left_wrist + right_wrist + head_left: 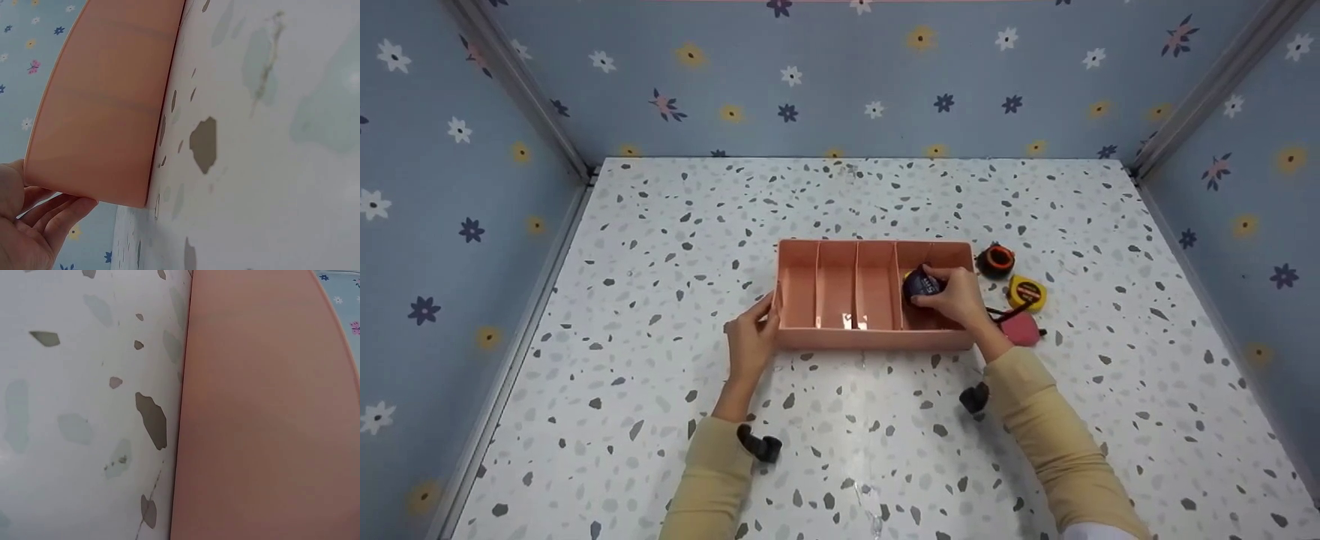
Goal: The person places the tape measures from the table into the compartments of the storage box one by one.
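A salmon-pink divided organizer box [877, 340] sits on the table, its long side towards me. My left hand [751, 335] grips its left end wall; in the left wrist view the fingers [70, 219] lie along the outside of that wall. Over the rightmost compartment, my right hand [960, 295] pinches a dark blue tape measure [919, 285] between thumb and fingers, low inside the walls. A bit of yellow shows at its left edge. The right wrist view shows only the box's front wall [264, 405] and the tabletop, without the hand.
Right of the box lie a black-and-orange tape measure [996, 261], a yellow tape measure [1026, 292] and a pink tape measure [1020, 328], with a black strap among them. Flowered panels [840, 82] enclose the speckled table [675, 225] at the back and sides.
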Tool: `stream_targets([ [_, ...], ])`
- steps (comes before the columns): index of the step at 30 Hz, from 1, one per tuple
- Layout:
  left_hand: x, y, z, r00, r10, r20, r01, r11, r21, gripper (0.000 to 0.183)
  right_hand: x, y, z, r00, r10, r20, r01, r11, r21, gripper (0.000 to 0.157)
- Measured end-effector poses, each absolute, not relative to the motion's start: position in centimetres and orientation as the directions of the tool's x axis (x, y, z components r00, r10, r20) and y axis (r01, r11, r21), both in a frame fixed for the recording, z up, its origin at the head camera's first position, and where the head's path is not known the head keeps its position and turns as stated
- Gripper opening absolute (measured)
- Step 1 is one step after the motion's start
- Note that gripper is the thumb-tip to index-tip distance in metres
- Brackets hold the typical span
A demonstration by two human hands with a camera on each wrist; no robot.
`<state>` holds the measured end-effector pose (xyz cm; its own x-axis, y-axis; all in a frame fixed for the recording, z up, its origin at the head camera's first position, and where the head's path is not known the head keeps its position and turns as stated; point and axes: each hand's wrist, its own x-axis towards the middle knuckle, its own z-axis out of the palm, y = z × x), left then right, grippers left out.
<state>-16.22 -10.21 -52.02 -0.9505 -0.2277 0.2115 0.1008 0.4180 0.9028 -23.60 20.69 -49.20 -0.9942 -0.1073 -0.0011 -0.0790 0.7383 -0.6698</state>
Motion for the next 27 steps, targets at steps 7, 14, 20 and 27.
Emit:
stream_targets([
  [7, -16.10, -10.21, -51.91, -0.953, -0.222, 0.208, 0.100, 0.417, 0.903, 0.031, -24.02, 20.55, -49.51, -0.994, -0.107, -0.020, -0.070, 0.769, -0.635, 0.061],
  [14, -16.13, -10.24, -51.92, -0.951, -0.223, 0.213, 0.105, 0.417, 0.903, 0.031, -24.19, 20.60, -49.54, -0.991, -0.132, -0.019, -0.093, 0.792, -0.603, 0.059],
  [20, -16.20, -10.21, -52.02, -0.943, -0.230, 0.239, 0.126, 0.416, 0.900, 0.030, -24.16, 20.56, -49.48, -0.989, -0.141, -0.052, -0.083, 0.801, -0.593, 0.060],
  [27, -16.23, -10.17, -52.00, -0.939, -0.238, 0.247, 0.133, 0.411, 0.902, 0.030, -24.04, 20.58, -49.38, -0.982, -0.148, -0.115, -0.047, 0.785, -0.618, 0.060],
])
